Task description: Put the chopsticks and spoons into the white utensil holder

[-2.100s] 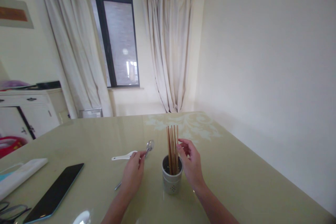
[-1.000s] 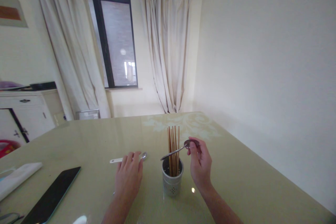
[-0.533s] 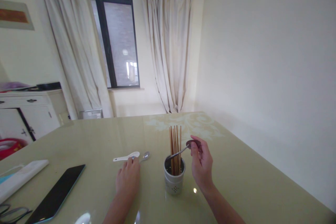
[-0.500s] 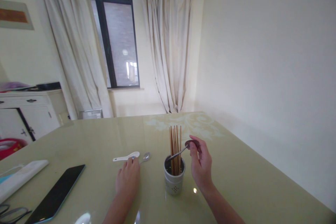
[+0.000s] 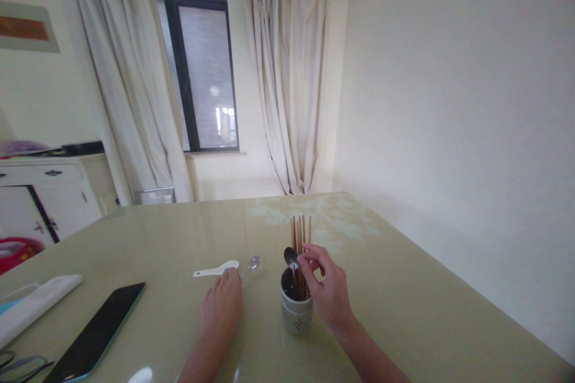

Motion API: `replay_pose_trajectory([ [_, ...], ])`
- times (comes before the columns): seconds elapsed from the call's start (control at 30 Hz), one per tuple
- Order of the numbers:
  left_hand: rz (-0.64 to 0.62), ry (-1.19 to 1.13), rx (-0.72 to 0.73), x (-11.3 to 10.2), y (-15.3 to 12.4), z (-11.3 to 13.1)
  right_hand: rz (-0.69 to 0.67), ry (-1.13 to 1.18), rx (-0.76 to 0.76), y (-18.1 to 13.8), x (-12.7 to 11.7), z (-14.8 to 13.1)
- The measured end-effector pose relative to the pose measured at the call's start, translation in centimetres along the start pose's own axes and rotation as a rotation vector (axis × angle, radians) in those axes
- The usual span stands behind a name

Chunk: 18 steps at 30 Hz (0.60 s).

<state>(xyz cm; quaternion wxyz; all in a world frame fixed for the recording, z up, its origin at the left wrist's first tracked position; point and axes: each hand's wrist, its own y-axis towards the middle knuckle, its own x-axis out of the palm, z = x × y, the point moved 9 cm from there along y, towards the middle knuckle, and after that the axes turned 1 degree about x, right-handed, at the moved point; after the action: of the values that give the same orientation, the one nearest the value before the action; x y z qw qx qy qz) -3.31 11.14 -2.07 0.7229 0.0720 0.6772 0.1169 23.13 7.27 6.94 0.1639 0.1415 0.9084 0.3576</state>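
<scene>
Spoon (image 5: 290,255), handle down in the cup (image 5: 297,315), is pinched by right fingers (image 5: 308,272); left fingers (image 5: 232,277), I cannot tell.

Left grip (image 5: 221,306) low, palm down; right grip (image 5: 330,292) raised, fingertips pinched together.

No text, number, brand or sign can be read. Any print on the silver-edged panel (image 5: 155,195), at nine o'clock in the head view, is too small to make out.
</scene>
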Motion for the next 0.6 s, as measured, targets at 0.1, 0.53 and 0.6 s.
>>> replay_pose_trajectory([
  [0.1,0.040,-0.211,-0.030,-1.3,0.3,0.2,0.010,-0.017,-0.038,0.1,-0.1,-0.5],
  [0.53,0.571,-0.647,0.665,-8.5,-6.0,7.2,-0.164,0.255,-0.097,-1.3,0.9,-3.1],
  [0.6,0.562,-0.653,0.596,-8.1,-5.1,6.4,-0.028,0.341,0.025,-0.6,-0.4,-1.7],
])
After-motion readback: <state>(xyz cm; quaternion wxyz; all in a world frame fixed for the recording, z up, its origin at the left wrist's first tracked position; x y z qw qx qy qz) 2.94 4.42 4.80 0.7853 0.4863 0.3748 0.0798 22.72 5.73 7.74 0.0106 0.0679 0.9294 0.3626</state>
